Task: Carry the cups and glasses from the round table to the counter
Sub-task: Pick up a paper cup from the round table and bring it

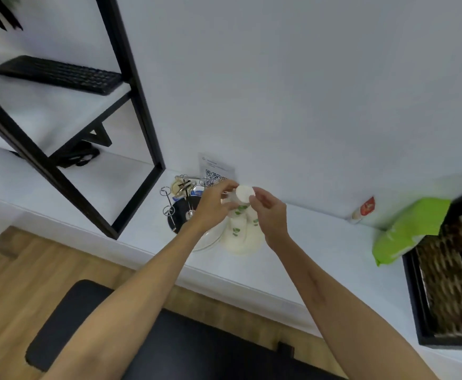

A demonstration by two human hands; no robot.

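Note:
A stack of white paper cups with green leaf prints (241, 229) stands upside down on the white counter (320, 250), next to the wall. My left hand (215, 204) grips the upper cups from the left. My right hand (268, 209) pinches the top cup (245, 193) from the right, its round white base facing me. Both forearms reach in from the bottom of the view.
A metal cup rack on a dark round tray (179, 212) and a glass plate (209, 239) sit left of the stack. A QR sign (216, 174) leans on the wall. A green packet (408, 231) and dark box (449, 283) lie right; black shelving (142, 127) stands left.

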